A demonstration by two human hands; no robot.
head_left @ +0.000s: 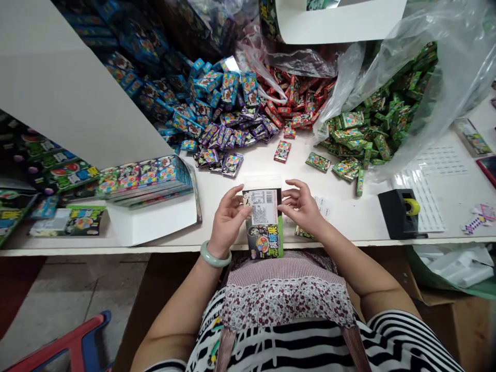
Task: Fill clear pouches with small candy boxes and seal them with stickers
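Observation:
A flat black-and-green candy box with colourful print stands between my hands at the front edge of the table. A white printed label with a barcode covers its upper face, and a whitish, see-through part shows at its top end. My left hand, a green bangle at its wrist, grips the box's left side, the thumb lying on the face. On the opposite side, my right hand has its thumb and fingers bent around the right edge. The undersides of the fingers are partly hidden.
Piles of small blue boxes, purple boxes, red boxes and green boxes lie across the back. An open carton with packed boxes is on the left. A black tape dispenser stands right, near label sheets.

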